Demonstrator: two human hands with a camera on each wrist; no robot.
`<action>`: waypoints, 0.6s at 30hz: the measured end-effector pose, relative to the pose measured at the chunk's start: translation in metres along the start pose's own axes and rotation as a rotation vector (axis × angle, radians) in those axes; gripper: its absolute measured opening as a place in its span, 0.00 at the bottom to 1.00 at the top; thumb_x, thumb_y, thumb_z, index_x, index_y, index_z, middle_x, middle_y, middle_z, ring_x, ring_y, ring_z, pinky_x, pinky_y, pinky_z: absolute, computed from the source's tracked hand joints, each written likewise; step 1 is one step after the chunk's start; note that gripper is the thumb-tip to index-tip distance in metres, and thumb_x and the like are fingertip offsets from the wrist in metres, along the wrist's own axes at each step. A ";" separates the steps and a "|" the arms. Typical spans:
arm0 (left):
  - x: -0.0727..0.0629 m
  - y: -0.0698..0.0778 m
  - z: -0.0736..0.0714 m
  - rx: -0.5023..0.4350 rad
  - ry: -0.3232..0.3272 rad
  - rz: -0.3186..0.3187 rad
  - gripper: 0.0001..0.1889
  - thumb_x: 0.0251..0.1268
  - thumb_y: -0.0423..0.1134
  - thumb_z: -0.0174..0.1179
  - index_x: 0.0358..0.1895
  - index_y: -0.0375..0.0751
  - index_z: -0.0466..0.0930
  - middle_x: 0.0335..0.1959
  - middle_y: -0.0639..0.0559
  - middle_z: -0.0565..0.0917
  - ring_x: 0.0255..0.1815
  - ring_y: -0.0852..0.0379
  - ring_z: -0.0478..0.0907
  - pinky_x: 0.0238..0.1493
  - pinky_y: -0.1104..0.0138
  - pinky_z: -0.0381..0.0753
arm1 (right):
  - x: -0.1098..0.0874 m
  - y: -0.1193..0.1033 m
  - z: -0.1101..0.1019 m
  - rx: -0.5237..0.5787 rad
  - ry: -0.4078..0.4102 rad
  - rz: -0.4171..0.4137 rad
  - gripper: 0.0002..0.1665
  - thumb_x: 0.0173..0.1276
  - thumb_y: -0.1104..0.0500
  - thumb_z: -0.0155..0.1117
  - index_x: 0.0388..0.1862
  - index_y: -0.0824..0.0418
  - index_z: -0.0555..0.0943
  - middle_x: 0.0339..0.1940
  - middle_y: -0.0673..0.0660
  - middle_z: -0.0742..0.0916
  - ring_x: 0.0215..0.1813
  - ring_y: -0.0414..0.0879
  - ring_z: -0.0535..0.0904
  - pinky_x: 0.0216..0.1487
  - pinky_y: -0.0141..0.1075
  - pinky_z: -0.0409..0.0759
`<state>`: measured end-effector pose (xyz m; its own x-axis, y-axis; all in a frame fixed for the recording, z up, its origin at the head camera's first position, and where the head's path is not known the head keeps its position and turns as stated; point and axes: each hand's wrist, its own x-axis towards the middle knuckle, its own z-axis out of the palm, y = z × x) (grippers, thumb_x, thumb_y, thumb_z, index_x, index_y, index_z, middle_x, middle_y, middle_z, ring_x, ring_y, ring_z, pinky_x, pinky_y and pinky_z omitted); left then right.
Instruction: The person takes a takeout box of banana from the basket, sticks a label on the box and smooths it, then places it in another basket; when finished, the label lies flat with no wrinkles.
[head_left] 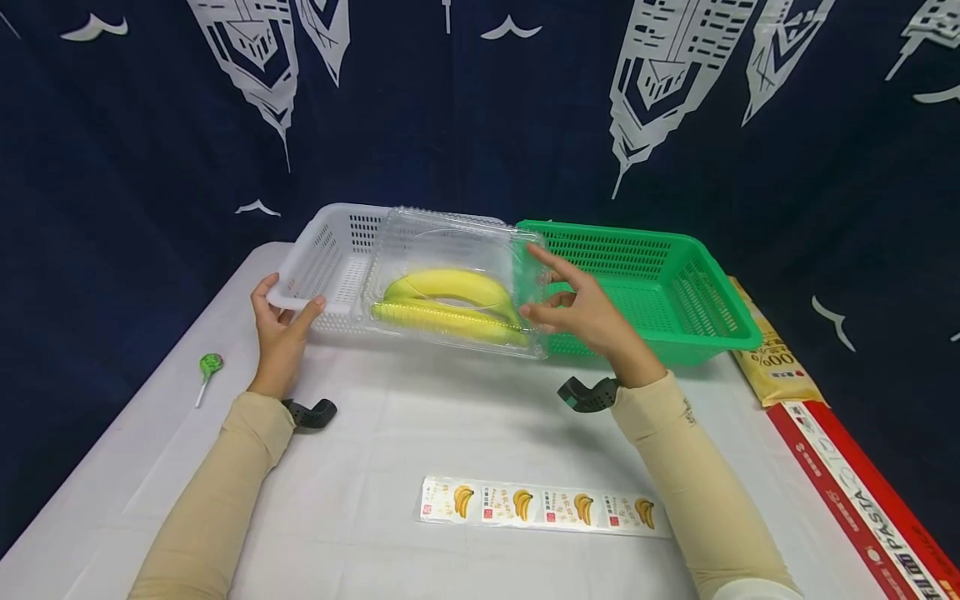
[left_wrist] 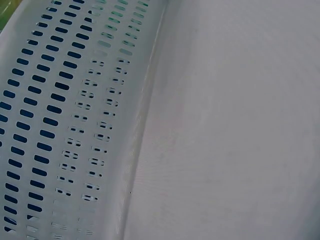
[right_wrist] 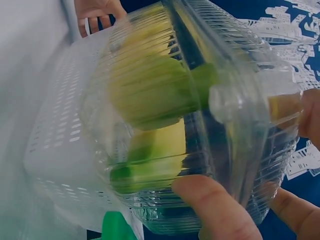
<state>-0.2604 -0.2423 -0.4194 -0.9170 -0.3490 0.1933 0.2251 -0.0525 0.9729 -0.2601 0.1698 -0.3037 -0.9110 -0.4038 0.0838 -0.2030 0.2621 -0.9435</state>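
In the head view my right hand (head_left: 588, 312) grips the right end of a clear plastic clamshell box (head_left: 465, 237), thumb on the near side and fingers spread over the far side. Two bananas (head_left: 450, 304) lie inside it. The box is tilted and held over the front of the white basket (head_left: 330, 258). My left hand (head_left: 281, 337) holds that basket's left front corner, thumb on the rim. In the right wrist view the thumb (right_wrist: 215, 205) presses the ribbed box wall beside the greenish banana ends. The left wrist view shows the basket's slotted side (left_wrist: 55, 110) but not the hand.
Beside the white basket stands a green basket (head_left: 675, 287). A strip of banana-print labels (head_left: 543, 506) lies near the front. The green lollipop (head_left: 210, 367) is at the left, a yellow packet (head_left: 780, 358) and a red pasta box (head_left: 862, 500) at the right. A dark curtain (head_left: 465, 108) hangs behind.
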 end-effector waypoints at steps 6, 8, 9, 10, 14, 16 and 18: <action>-0.002 0.001 0.003 -0.002 0.002 -0.012 0.42 0.80 0.33 0.64 0.83 0.62 0.47 0.83 0.47 0.61 0.82 0.47 0.63 0.76 0.66 0.70 | -0.017 0.007 -0.003 -0.025 0.007 -0.021 0.53 0.71 0.67 0.72 0.90 0.50 0.59 0.76 0.69 0.67 0.44 0.46 0.84 0.45 0.38 0.90; -0.002 0.001 0.003 0.002 0.001 -0.013 0.42 0.80 0.33 0.64 0.83 0.62 0.47 0.83 0.47 0.61 0.83 0.47 0.63 0.78 0.64 0.70 | -0.022 0.008 -0.003 -0.022 0.002 -0.034 0.52 0.71 0.68 0.72 0.89 0.53 0.60 0.75 0.70 0.67 0.43 0.45 0.83 0.44 0.38 0.90; -0.002 0.001 0.003 0.004 0.002 -0.011 0.42 0.80 0.33 0.64 0.83 0.61 0.47 0.83 0.47 0.61 0.82 0.47 0.63 0.78 0.63 0.69 | -0.025 0.008 -0.004 -0.024 -0.002 -0.040 0.52 0.71 0.69 0.71 0.89 0.54 0.60 0.74 0.70 0.68 0.42 0.45 0.83 0.43 0.38 0.90; -0.002 0.001 0.003 0.005 0.002 -0.012 0.42 0.80 0.33 0.64 0.83 0.61 0.47 0.83 0.47 0.61 0.83 0.47 0.63 0.79 0.62 0.69 | -0.028 0.009 -0.004 -0.025 -0.006 -0.044 0.51 0.70 0.69 0.71 0.89 0.55 0.60 0.74 0.71 0.68 0.42 0.45 0.83 0.43 0.38 0.90; -0.002 0.001 0.003 0.003 0.008 -0.011 0.42 0.79 0.33 0.64 0.83 0.59 0.47 0.83 0.47 0.61 0.82 0.48 0.63 0.79 0.61 0.68 | -0.040 0.008 -0.006 -0.044 -0.028 -0.054 0.49 0.71 0.70 0.70 0.87 0.58 0.61 0.74 0.71 0.70 0.43 0.46 0.83 0.44 0.39 0.90; -0.002 0.001 0.003 -0.004 0.013 -0.015 0.42 0.79 0.32 0.64 0.83 0.60 0.47 0.82 0.47 0.62 0.82 0.48 0.64 0.79 0.61 0.68 | -0.046 0.008 -0.007 -0.061 -0.039 -0.052 0.49 0.71 0.69 0.71 0.87 0.59 0.61 0.74 0.72 0.70 0.44 0.47 0.83 0.44 0.39 0.90; -0.001 0.001 0.003 -0.009 0.017 -0.010 0.42 0.79 0.32 0.64 0.83 0.59 0.47 0.82 0.47 0.62 0.81 0.48 0.64 0.78 0.62 0.68 | -0.053 0.008 -0.008 -0.067 -0.052 -0.048 0.48 0.72 0.69 0.71 0.86 0.59 0.61 0.75 0.72 0.70 0.43 0.47 0.83 0.44 0.40 0.90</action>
<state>-0.2602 -0.2391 -0.4185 -0.9134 -0.3644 0.1816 0.2192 -0.0643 0.9736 -0.2161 0.2001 -0.3131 -0.8801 -0.4617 0.1105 -0.2713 0.2983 -0.9151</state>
